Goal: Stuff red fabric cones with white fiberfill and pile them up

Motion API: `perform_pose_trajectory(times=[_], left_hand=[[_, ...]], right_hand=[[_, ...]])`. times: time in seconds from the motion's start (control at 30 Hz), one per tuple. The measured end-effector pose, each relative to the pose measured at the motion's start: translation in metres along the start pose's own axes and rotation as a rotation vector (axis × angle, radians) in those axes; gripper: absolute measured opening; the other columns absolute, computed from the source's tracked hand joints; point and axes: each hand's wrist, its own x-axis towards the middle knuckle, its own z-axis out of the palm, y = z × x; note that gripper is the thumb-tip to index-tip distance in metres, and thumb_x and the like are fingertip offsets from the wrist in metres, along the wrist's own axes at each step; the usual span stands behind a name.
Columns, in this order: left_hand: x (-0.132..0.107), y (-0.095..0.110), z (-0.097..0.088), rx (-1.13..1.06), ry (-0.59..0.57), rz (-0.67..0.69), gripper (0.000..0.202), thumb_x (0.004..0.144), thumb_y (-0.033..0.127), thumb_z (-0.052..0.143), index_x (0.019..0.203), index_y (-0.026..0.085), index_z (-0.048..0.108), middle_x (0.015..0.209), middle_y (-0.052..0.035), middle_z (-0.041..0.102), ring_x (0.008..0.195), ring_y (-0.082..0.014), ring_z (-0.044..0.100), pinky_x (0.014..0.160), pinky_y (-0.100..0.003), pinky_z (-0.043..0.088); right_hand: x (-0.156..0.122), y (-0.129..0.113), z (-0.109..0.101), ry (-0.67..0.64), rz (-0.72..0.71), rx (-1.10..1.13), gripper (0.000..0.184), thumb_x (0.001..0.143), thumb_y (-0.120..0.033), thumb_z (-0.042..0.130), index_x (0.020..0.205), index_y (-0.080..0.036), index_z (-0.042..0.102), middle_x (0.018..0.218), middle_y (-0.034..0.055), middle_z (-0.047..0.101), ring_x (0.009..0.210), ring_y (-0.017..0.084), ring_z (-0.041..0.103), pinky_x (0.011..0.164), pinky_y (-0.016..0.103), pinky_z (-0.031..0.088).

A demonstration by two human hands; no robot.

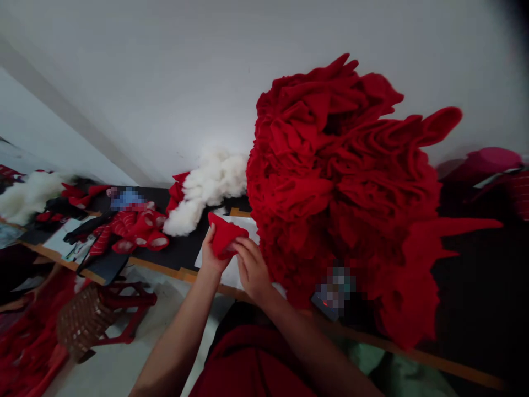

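A small pointed piece of red fabric (222, 234) is held up over the table's front edge. Its left side is gripped by my left hand (213, 258), with the thumb lying along the cloth. My right hand (254, 271) pinches the lower right edge, where a little of something pale shows by the fingertips. Whether that is stuffing I cannot tell. Beneath both hands lies a white sheet (243, 279). White fluffy stuffing (215, 184) is heaped just behind them, with more red cloth at its left.
A tall pile of red fabric pieces (330, 182) rises close on the right. Red striped stuffed items (140, 227) lie on the black table (475, 286) to the left. A brown and red stool (103, 314) stands on the floor. Another person's arm (45, 281) shows at far left.
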Motion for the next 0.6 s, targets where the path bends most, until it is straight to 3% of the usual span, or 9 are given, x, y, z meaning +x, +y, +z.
perform_pose_trajectory(times=[0.1,0.2,0.3,0.47,0.6], left_hand=[[-0.004,-0.005,0.002,0.071,-0.009,0.046,0.038,0.078,0.047,0.046,0.087,0.013,0.061,0.084,-0.0084,0.067,0.083,-0.0197,0.062,0.080,-0.032,0.049],[-0.007,-0.010,0.003,0.026,-0.001,0.049,0.037,0.078,0.046,0.046,0.088,0.013,0.061,0.088,-0.0082,0.067,0.087,-0.0198,0.061,0.083,-0.032,0.048],[-0.009,-0.013,0.001,-0.041,0.012,0.023,0.033,0.080,0.044,0.044,0.084,0.016,0.061,0.085,-0.0065,0.067,0.085,-0.0185,0.062,0.083,-0.031,0.048],[-0.009,-0.020,-0.006,-0.116,0.062,-0.042,0.026,0.077,0.039,0.051,0.081,0.014,0.060,0.076,-0.0071,0.067,0.082,-0.0207,0.063,0.079,-0.033,0.048],[-0.011,-0.029,-0.026,-0.244,0.071,-0.139,0.028,0.076,0.035,0.054,0.085,0.009,0.060,0.077,-0.0088,0.067,0.072,-0.0169,0.063,0.074,-0.027,0.048]], right_hand=[[0.002,-0.003,0.011,-0.083,-0.038,-0.051,0.042,0.084,-0.013,0.035,0.124,-0.020,0.045,0.127,0.0110,0.045,0.122,0.023,0.038,0.100,0.045,0.036],[0.005,-0.003,0.016,-0.106,-0.064,-0.060,0.043,0.084,-0.012,0.034,0.125,-0.019,0.044,0.130,0.0122,0.041,0.124,0.024,0.035,0.101,0.046,0.036],[0.002,-0.002,0.017,-0.066,-0.050,-0.078,0.040,0.084,-0.013,0.035,0.120,-0.020,0.049,0.128,0.0120,0.042,0.122,0.025,0.036,0.099,0.047,0.037],[-0.005,0.006,0.019,-0.124,-0.020,-0.079,0.040,0.082,-0.013,0.035,0.119,-0.018,0.049,0.122,0.0141,0.046,0.116,0.025,0.043,0.093,0.048,0.042],[-0.023,0.019,0.008,-0.108,-0.009,-0.074,0.030,0.083,-0.018,0.039,0.108,-0.021,0.056,0.122,0.0126,0.047,0.114,0.024,0.046,0.093,0.045,0.043]])
